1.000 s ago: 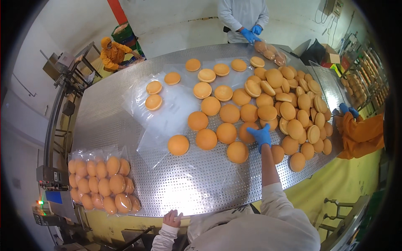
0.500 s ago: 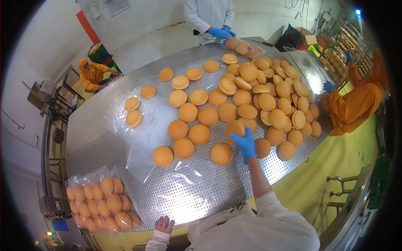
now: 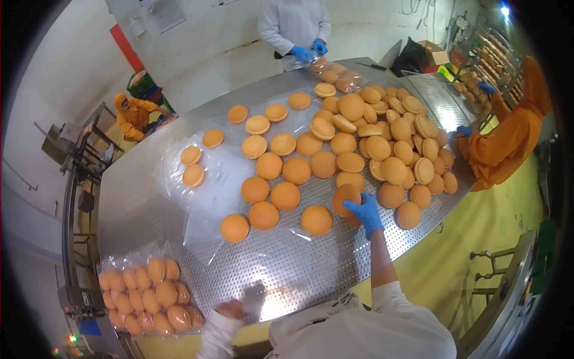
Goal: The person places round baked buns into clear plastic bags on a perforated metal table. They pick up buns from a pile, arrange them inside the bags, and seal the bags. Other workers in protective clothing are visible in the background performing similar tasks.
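My right hand (image 3: 366, 213), in a blue glove, grips a round golden-brown bun (image 3: 346, 200) at its right edge. This bun overlaps another bun (image 3: 352, 221) lying under it. Left of it, several buns lie spread out flat, among them a single bun (image 3: 316, 221) near the middle and another bun (image 3: 234, 228) farther left. A large heap of buns (image 3: 394, 170) rises just beyond the gloved hand. My left hand (image 3: 231, 309), bare and smeared by motion, hovers over the table's near edge with its fingers unclear.
Clear plastic bags (image 3: 210, 173) lie flat on the perforated metal table (image 3: 269, 272). A filled bag of buns (image 3: 143, 296) rests at the near left corner. Across the table a person (image 3: 296, 27) handles another filled bag (image 3: 335, 75). Two people in orange stand at either side.
My right hand has moved slightly right and nearer with the bun. My left hand has shifted up over the table edge. The person across has pulled their hands apart at the bag.
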The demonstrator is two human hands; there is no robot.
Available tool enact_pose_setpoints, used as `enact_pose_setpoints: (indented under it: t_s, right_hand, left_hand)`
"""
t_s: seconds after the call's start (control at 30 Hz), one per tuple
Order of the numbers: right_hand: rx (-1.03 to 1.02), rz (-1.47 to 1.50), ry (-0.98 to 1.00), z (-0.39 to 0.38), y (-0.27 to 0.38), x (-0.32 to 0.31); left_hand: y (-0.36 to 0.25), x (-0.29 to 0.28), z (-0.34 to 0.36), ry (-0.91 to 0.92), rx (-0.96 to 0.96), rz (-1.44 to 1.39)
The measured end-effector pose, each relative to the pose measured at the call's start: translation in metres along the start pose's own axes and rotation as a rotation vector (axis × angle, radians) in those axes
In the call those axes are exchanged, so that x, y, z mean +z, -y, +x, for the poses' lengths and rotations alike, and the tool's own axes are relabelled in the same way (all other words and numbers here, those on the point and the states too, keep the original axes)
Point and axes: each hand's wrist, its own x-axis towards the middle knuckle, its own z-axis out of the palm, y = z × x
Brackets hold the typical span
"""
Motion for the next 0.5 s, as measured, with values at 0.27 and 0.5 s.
enact_pose_setpoints:
  t_s: [0.27, 0.5]
  right_hand:
    - [0.23, 0.899, 0.376, -0.048, -0.029, -0.008]
    - [0.221, 1.466, 0.495, -0.151, 0.015, 0.019]
  left_hand:
    - [0.006, -0.25, -0.094, -1.055, 0.101, 0.382]
    - [-0.061, -0.119, -0.07, -0.618, 0.313, -0.155]
